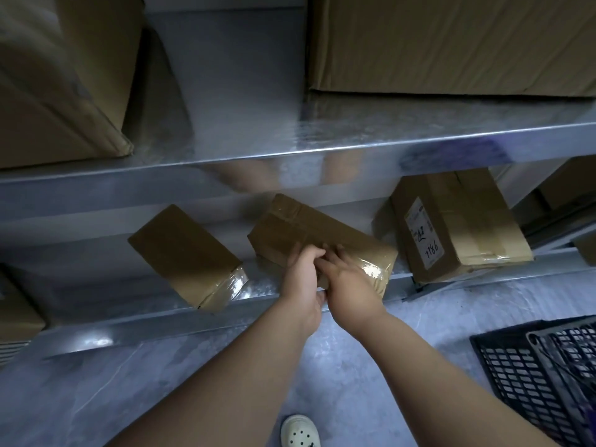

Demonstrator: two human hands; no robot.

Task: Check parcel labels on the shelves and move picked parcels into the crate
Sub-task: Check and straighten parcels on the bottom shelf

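Observation:
A taped brown cardboard parcel point(303, 230) lies tilted on the lower metal shelf point(180, 321). My left hand point(301, 279) grips its near end with the fingers curled over the top. My right hand point(350, 282) lies flat on its taped near corner, touching the left hand. No label shows on this parcel. To its left is another taped brown parcel point(187, 256). To its right stands a parcel with a white label point(458, 224) marked with handwritten digits. A black plastic crate point(541, 379) sits on the floor at the lower right.
Large cartons stand on the upper shelf, one at the left point(61, 75) and one at the right point(451, 43). More boxes show at the far left edge point(16, 314) and far right point(571, 185). A white shoe point(300, 430) stands on the grey floor.

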